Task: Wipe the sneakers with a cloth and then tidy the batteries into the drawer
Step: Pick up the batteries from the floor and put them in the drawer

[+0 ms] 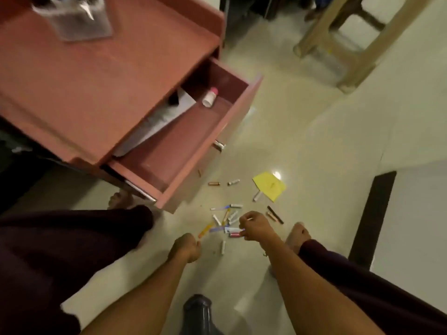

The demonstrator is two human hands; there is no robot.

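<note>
Several small batteries (227, 217) lie scattered on the pale floor in front of the open pink drawer (232, 122). My right hand (256, 227) is curled just above the pile. It pinches a thin battery between thumb and forefinger, and its lower fingers touch a white battery (232, 229). My left hand (185, 247) is a closed fist to the left of the pile, with a small orange tip showing at its fingers. A yellow cloth (269, 186) lies flat on the floor beyond the pile.
The drawer holds a small white bottle with a pink cap (210, 97) and grey paper (157, 124). A beige plastic stool (348, 44) stands far right. A dark strip (372, 218) lies on the floor at right. A dark glossy object (197, 313) sits between my arms.
</note>
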